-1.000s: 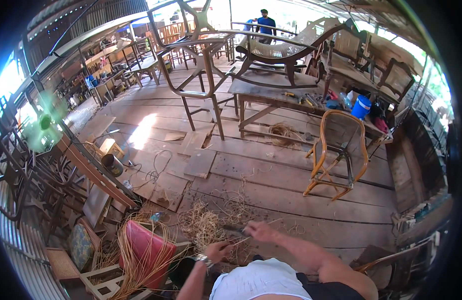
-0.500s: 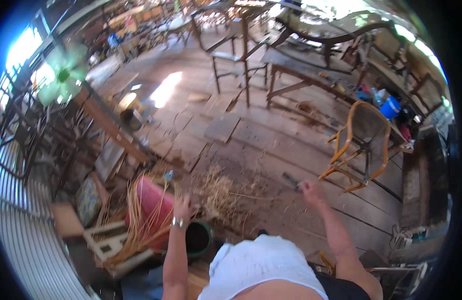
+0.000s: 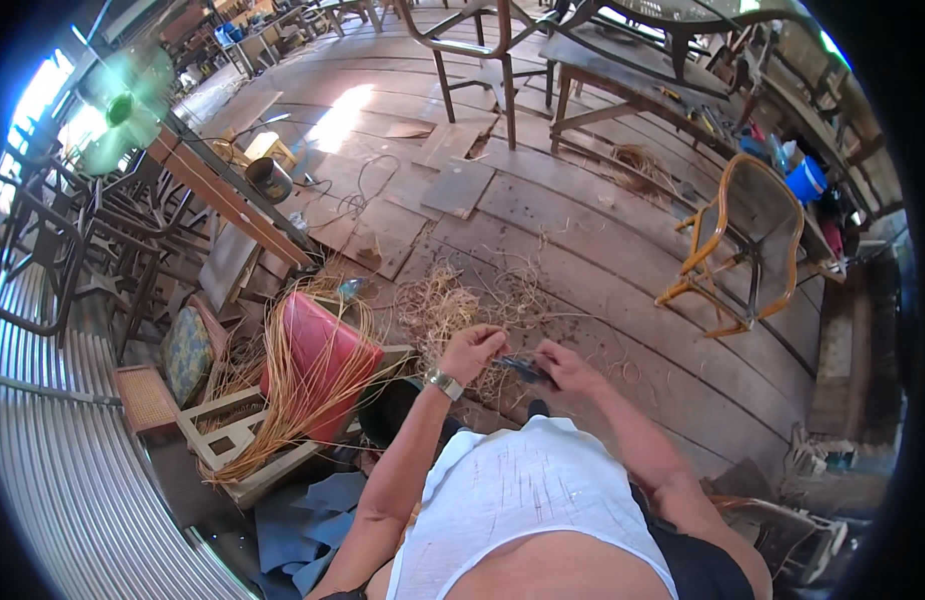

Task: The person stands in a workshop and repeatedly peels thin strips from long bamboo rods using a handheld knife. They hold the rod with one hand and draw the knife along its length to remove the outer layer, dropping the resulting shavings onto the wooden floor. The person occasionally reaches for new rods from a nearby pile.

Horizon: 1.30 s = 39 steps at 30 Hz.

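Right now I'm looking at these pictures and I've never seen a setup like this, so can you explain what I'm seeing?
There's no machine here, just a person's two bare hands. A wide fisheye camera on the person's head looks down, which is why straight edges curve near the rim. The right hand has a dark tool in its grip. The left hand, with a wristwatch, is close to the tool's tip; whether it pinches a strand is too small to tell. On the wooden plank floor beyond lies a tangled pile of pale strands. To the left, more long strands drape over a red cushion.
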### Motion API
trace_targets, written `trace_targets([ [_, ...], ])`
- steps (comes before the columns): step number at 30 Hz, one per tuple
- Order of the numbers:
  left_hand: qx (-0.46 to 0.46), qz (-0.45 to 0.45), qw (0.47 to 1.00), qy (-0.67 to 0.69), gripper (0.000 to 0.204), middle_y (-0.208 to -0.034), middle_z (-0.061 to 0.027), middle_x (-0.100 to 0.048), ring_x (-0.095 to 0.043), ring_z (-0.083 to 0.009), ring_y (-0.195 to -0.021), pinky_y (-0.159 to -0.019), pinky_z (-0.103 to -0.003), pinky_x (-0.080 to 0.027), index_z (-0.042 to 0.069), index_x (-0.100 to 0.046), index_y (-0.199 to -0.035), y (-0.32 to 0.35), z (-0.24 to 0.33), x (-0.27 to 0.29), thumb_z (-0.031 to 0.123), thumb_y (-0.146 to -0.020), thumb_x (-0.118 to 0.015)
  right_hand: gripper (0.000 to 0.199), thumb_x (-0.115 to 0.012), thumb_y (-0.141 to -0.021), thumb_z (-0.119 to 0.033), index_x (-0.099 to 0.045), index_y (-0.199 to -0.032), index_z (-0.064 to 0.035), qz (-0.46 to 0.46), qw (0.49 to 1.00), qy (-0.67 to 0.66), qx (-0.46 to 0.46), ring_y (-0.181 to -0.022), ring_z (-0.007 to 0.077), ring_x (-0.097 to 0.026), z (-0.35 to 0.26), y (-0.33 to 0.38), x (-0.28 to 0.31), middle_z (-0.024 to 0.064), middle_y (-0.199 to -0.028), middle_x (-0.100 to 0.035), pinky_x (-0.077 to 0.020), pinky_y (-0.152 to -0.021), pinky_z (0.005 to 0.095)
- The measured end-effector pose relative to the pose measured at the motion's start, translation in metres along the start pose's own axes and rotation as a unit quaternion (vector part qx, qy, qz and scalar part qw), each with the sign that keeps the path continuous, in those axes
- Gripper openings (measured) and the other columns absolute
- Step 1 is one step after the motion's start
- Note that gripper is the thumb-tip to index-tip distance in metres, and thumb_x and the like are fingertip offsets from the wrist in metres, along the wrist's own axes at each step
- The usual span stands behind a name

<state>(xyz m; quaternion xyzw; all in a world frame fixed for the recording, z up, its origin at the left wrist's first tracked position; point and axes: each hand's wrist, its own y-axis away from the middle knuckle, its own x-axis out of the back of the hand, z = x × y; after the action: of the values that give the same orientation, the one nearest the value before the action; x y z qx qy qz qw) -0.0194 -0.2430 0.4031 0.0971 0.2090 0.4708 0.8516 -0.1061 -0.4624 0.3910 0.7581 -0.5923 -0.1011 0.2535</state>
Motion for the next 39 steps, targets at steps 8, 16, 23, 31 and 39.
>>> trace_targets([
  [8,0.044,0.032,0.991,-0.122,0.022,-0.077,-0.003,-0.064,-0.06,-0.0085,-0.066,-0.06,-0.023,-0.048,-0.002,-0.062,-0.102,0.055,-0.031,-0.001,0.018,-0.093,-0.059,0.019,-0.053,-0.097,-0.025,-0.052,-0.093,-0.0065,0.109,0.986,-0.092,0.089,-0.043,0.0078,-0.052,-0.032,-0.03,-0.037,0.004,-0.065,-0.06,-0.0416,-0.039,0.0236],
  [16,0.076,0.088,0.978,-0.175,0.024,-0.085,-0.0047,-0.066,-0.062,-0.0093,-0.069,-0.06,-0.023,-0.05,-0.001,-0.061,-0.103,0.067,-0.054,0.011,0.021,-0.094,-0.057,0.027,-0.062,-0.092,-0.028,-0.058,-0.081,-0.004,0.066,0.987,-0.146,0.003,-0.042,0.0079,-0.053,-0.012,-0.037,-0.06,0.0046,-0.061,-0.062,-0.0406,-0.038,0.0225],
  [23,0.075,0.142,0.956,-0.246,0.03,-0.065,-0.0039,-0.062,-0.056,-0.0097,-0.057,-0.053,-0.026,-0.045,0.001,-0.063,-0.085,0.054,-0.061,0.005,0.029,-0.092,-0.059,0.029,-0.065,-0.089,-0.031,-0.058,-0.074,-0.007,0.091,0.988,-0.123,0.01,-0.039,0.0071,-0.05,0.005,-0.045,-0.072,0.003,-0.056,-0.059,-0.0362,-0.033,0.0231],
  [31,-0.072,0.176,0.924,-0.332,0.033,-0.056,-0.0107,-0.046,-0.041,-0.0135,-0.051,-0.049,-0.032,-0.038,0.0,-0.056,-0.072,0.084,-0.054,-0.007,0.026,-0.091,-0.062,0.028,-0.068,-0.085,-0.03,-0.059,-0.073,-0.007,0.081,0.987,-0.131,-0.047,-0.037,0.0079,-0.048,-0.001,-0.045,-0.054,0.0028,-0.053,-0.056,-0.0348,-0.032,0.024],
  [39,0.118,0.194,0.896,-0.383,0.03,-0.063,-0.007,-0.056,-0.05,-0.0161,-0.06,-0.057,-0.032,-0.041,0.003,-0.063,-0.076,0.328,-0.074,0.102,0.03,-0.089,-0.061,0.026,-0.067,-0.085,-0.033,-0.06,-0.078,-0.0081,0.266,0.961,-0.061,-0.034,-0.036,0.008,-0.045,0.007,-0.052,0.169,0.0034,-0.056,-0.057,-0.0322,-0.032,0.023],
])
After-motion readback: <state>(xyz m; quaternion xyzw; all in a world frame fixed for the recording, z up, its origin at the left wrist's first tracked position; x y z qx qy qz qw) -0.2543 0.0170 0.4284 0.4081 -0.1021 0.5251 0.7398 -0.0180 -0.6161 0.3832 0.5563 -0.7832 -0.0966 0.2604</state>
